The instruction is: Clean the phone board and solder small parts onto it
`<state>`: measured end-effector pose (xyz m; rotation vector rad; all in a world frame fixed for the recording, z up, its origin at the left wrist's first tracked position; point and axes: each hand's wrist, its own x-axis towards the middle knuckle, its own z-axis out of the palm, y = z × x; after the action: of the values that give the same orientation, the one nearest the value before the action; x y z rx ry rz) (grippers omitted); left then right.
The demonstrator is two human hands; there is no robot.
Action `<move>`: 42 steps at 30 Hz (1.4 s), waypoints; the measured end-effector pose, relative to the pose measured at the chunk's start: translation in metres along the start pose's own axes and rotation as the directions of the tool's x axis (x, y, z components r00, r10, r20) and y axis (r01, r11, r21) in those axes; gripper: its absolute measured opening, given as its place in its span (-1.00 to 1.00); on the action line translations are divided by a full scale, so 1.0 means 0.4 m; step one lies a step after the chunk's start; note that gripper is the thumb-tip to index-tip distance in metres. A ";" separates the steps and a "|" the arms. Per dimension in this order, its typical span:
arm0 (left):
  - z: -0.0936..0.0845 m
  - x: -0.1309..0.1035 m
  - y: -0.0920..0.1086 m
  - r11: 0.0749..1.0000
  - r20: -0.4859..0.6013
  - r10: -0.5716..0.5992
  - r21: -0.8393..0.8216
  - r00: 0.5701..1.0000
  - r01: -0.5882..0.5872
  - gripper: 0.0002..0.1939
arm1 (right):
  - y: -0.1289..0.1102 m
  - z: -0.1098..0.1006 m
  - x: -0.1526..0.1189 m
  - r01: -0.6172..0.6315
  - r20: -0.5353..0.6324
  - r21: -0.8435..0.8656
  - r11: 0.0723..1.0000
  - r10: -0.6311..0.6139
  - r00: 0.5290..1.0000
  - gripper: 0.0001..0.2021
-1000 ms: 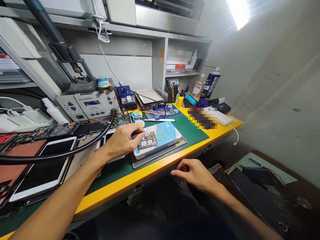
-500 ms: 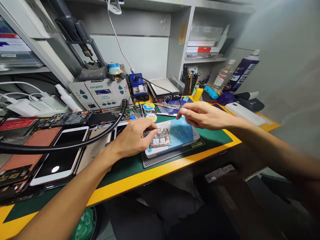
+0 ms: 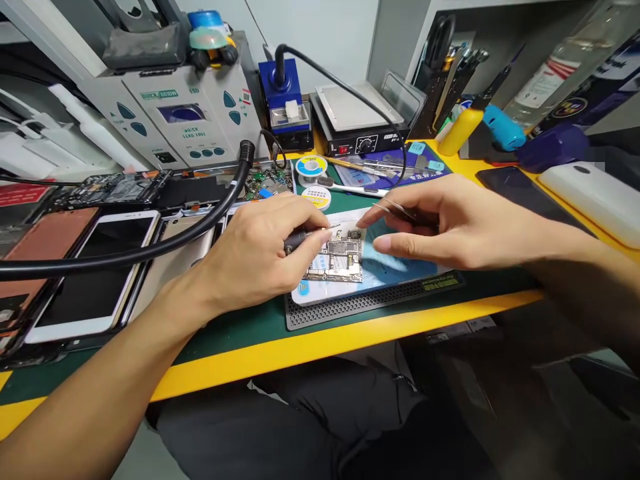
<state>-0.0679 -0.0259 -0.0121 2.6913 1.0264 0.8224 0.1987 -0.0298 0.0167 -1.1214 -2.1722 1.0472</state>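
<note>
My left hand [image 3: 265, 250] is closed around a slim black-handled tool [image 3: 295, 242] with a thin metal tip, held over the left part of a phone logic board [image 3: 345, 257]. The board lies flat on a white and blue box [image 3: 395, 263], and my left fingers cover part of it. At the board's right side hovers my right hand [image 3: 450, 217], with thin metal tweezers [image 3: 395, 208] lying between its fingers. Its thumb and index fingertip are apart, near the board's edge.
A grey perforated mat [image 3: 330, 315] lies under the box. Several phones, including a white one [image 3: 100, 267], lie to the left, crossed by a black hose [image 3: 220, 217]. Behind stand a grey rework station [image 3: 185, 127], a solder reel [image 3: 311, 167] and a heating plate [image 3: 360, 137].
The view has moved closer to the bench. My right hand has turned, its thumb and index finger now apart, and tweezers now show in it. My left hand stays at the board's left side.
</note>
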 end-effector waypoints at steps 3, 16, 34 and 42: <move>-0.002 0.000 0.003 1.000 0.003 -0.013 0.018 1.000 0.013 -0.82 | 0.000 0.004 -0.002 -0.032 -0.010 -0.016 0.999 0.032 0.999 -0.78; 0.001 0.000 0.000 0.996 -0.055 0.084 0.032 0.995 -0.082 -0.85 | 0.022 -0.016 -0.013 -0.066 0.012 0.021 0.998 0.065 0.998 -0.60; -0.005 -0.012 0.005 0.995 0.018 -0.036 0.090 0.999 0.034 -0.74 | 0.033 0.003 0.006 0.112 -0.097 -0.201 0.973 -0.133 0.986 -0.77; -0.005 -0.014 -0.001 0.993 0.008 -0.052 0.105 0.999 0.051 -0.77 | 0.048 0.006 0.013 0.164 -0.116 -0.134 0.977 -0.180 0.977 -0.78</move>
<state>-0.0727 -0.0292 -0.0130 2.7387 1.1632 0.7643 0.2032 -0.0193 0.0004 -1.0027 -2.2114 0.7542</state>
